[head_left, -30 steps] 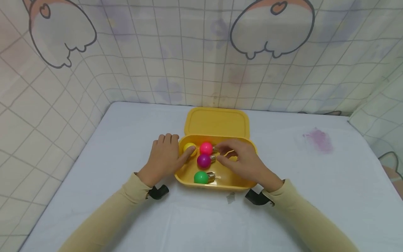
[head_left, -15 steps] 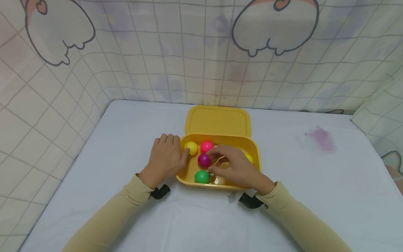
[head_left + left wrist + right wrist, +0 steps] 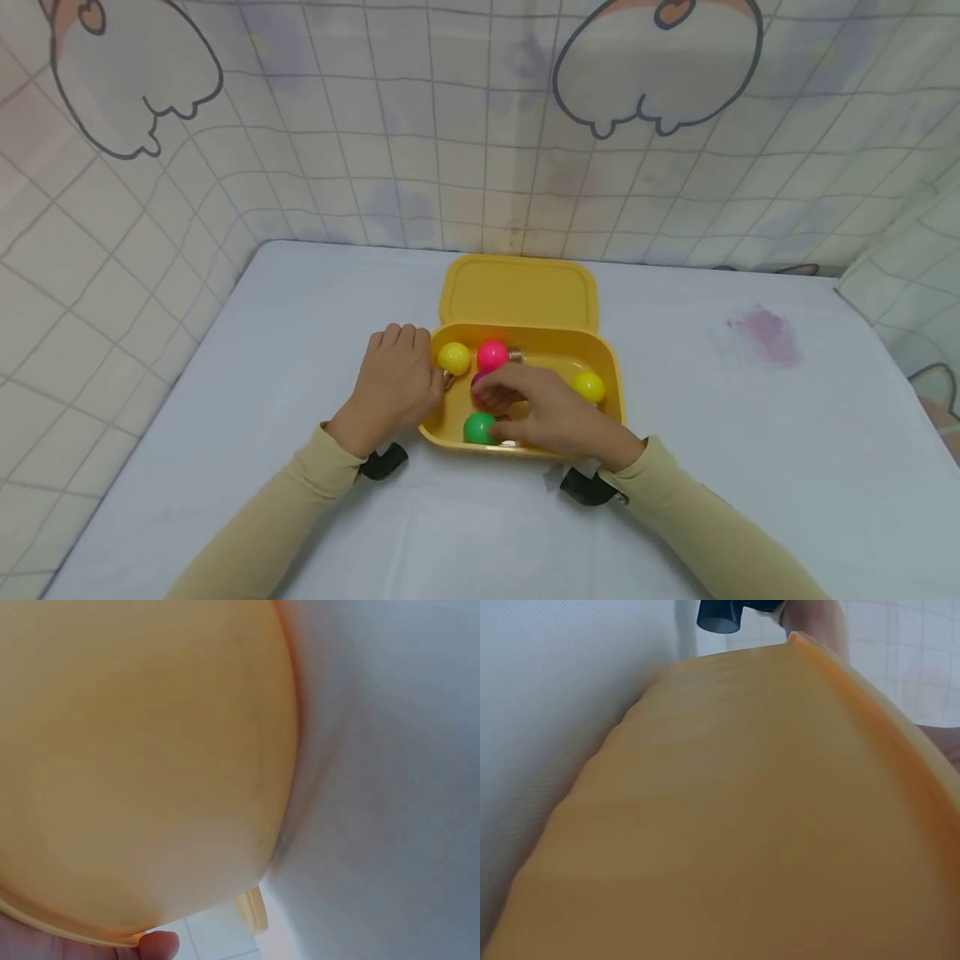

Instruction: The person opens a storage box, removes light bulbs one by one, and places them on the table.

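Note:
An open yellow plastic box point(image 3: 555, 340) holds several coloured light bulbs with metal screw bases. My left hand point(image 3: 397, 379) grips the box's left rim, its fingertips showing along the rim in the left wrist view. Beside it lies a yellow bulb point(image 3: 453, 358). A pink bulb point(image 3: 492, 356) sits at the back, and another yellow bulb point(image 3: 588, 386) at the right. My right hand point(image 3: 551, 412) reaches inside, fingers bent over a mostly covered purple bulb point(image 3: 479, 392), thumb tip at the green bulb point(image 3: 477, 428) near the front wall. A gap shows between thumb and fingers.
The box's lid point(image 3: 519, 290) lies folded back behind it. A white cloth covers the table point(image 3: 337, 283), with a pink stain point(image 3: 767, 335) at the right. A patterned curtain point(image 3: 480, 125) hangs behind. Black wrist mounts point(image 3: 384, 461) sit at the cuffs.
My right hand has moved left and toward me, from the pink and purple bulbs' bases to the green bulb, uncovering the right yellow bulb. My left thumb has drawn back from the left yellow bulb.

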The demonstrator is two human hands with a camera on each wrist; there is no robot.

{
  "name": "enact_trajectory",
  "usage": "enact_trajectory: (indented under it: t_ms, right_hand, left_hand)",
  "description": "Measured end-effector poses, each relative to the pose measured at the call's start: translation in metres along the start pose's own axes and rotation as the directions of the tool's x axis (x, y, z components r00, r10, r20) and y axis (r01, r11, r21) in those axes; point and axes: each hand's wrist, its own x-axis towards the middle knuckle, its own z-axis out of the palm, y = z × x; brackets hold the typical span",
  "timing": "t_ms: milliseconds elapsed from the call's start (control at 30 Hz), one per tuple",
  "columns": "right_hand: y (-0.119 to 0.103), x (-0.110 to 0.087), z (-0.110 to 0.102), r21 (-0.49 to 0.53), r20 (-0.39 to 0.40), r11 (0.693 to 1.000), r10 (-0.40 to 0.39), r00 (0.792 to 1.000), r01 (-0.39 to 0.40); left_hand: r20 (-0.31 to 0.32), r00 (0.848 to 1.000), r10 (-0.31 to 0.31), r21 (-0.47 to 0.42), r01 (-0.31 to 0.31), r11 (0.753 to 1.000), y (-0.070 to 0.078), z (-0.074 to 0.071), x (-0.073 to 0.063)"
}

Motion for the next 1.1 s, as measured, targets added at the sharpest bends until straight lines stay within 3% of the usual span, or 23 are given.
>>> enact_trajectory:
  t_ms: [300,733,1100]
  right_hand:
    - [-0.0022,-0.0009,-0.0001,-0.098,0.095,0.995,0.012,0.995,-0.003]
    - [-0.0045,-0.0032,-0.0035,-0.077,0.116,0.996,0.061,0.991,-0.052]
    - [-0.0013,-0.0018,-0.0023,-0.096,0.121,0.995,0.052,0.991,-0.040]
  left_hand:
    - [0.003,1.000,0.002,-0.010,-0.002,1.000,0.0010,0.0016,-0.0014]
    - [0.018,1.000,0.002,-0.018,-0.001,1.000,0.0018,-0.0003,-0.0010]
    - [0.007,1.000,-0.003,-0.021,0.003,1.000,0.0016,-0.0017,-0.0032]
